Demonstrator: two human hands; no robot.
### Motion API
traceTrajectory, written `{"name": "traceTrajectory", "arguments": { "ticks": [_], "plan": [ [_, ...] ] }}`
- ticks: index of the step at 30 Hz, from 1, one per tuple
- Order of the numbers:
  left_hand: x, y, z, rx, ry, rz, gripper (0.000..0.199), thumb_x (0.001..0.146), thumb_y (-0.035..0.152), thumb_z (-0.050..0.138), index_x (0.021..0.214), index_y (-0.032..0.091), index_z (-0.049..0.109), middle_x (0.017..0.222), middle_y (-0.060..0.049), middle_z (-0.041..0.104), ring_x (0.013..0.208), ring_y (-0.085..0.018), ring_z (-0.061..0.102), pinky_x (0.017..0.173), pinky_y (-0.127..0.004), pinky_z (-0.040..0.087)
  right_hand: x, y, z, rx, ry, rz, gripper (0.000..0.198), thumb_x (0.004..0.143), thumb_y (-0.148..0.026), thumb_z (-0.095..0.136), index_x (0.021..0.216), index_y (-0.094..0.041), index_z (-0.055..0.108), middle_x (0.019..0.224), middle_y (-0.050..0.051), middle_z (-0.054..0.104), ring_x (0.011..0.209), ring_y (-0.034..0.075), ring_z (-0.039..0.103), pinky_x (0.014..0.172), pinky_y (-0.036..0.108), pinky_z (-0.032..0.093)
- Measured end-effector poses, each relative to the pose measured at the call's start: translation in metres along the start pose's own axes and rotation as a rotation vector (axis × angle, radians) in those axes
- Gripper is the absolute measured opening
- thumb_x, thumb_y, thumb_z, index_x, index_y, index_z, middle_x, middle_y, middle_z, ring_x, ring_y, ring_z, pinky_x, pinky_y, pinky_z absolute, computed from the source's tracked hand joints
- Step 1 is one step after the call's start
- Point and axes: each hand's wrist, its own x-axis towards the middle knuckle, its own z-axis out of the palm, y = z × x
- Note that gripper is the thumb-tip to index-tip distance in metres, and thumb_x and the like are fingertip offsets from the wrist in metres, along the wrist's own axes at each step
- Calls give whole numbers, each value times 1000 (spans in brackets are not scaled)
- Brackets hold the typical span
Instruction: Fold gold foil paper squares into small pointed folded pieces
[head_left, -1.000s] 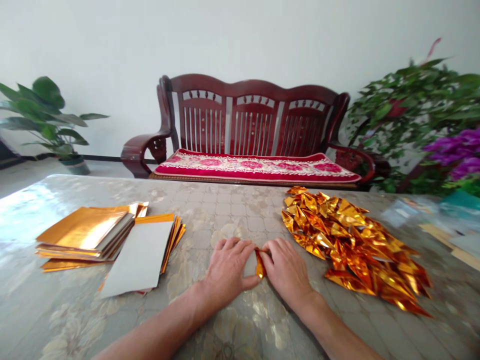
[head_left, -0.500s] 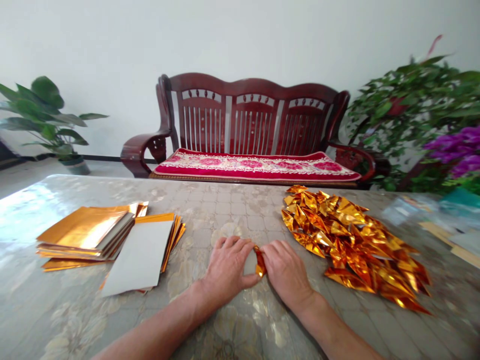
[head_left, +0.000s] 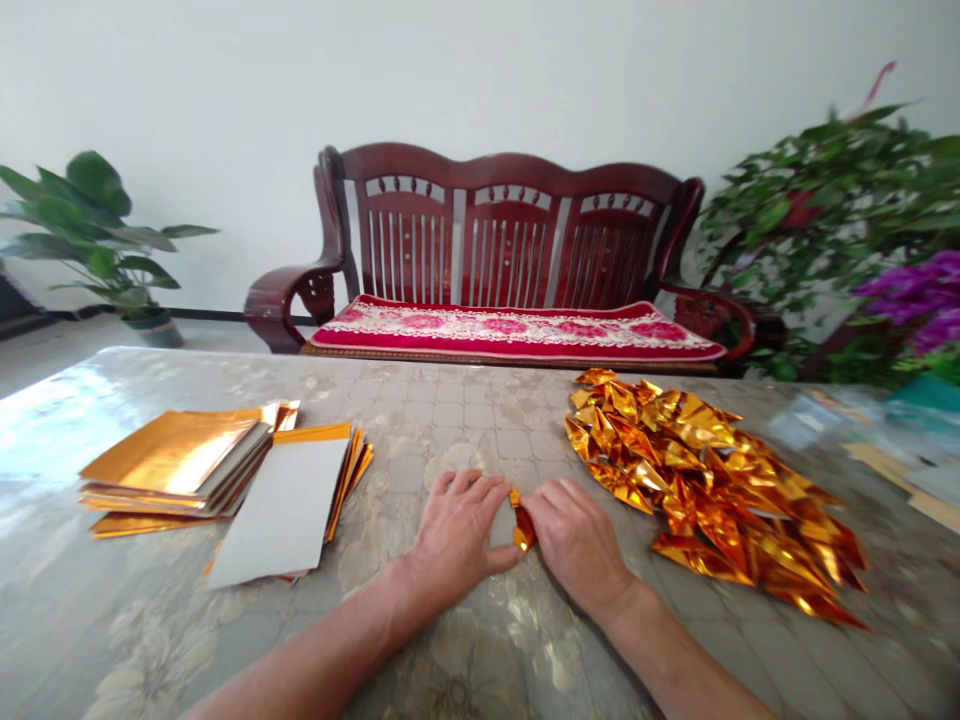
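Between my hands, on the table, is a partly folded sheet of gold foil paper [head_left: 525, 533]; a gold edge and some of its grey back show. My left hand [head_left: 459, 522] holds it down from the left, thumb and fingertips on either side of the grey part. From the right, my right hand [head_left: 576, 545] closes on the gold edge, its fingertips mostly hidden. To the left lie a stack of flat gold foil sheets [head_left: 165, 455] and a second pile, grey side up [head_left: 281, 510]. At the right spreads a heap of folded gold foil pieces [head_left: 705, 480].
The table [head_left: 450, 400] has a patterned, shiny cover. Clear plastic bags [head_left: 825, 415] and tan strips [head_left: 889, 475] lie at its far right. Behind it stands a dark red wooden bench [head_left: 510, 240], with potted plants [head_left: 97, 230] on both sides.
Both hands stay on the foil paper. My right hand has shifted very slightly right, and a little more of the gold edge shows between the hands.
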Motion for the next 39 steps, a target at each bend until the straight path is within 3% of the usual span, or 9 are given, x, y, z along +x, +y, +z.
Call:
{"name": "traceTrajectory", "arguments": {
  "ticks": [25,32,39],
  "plan": [
    [-4,-2,7,25,10,17,49,80,46,70,124,29,56,136,-3,60,128,-29,49,112,-53,25,2,0,-2,11,-3,-93,21,90,-8,53,77,-20,64,78,4,59,79,19,49,73,32,35],
    [-6,-1,7,93,-33,39,48,84,46,68,127,30,55,141,-4,56,132,-31,45,114,-56,24,4,0,-3,74,-37,-58,21,84,-5,52,75,-20,64,78,3,60,79,18,51,74,31,36],
    [-5,1,9,111,-68,62,50,83,44,71,128,27,55,136,-5,59,128,-29,49,113,-53,30,7,4,4,160,-24,80,30,81,0,48,79,-22,69,77,2,63,80,17,57,74,27,40]
  ]
}}
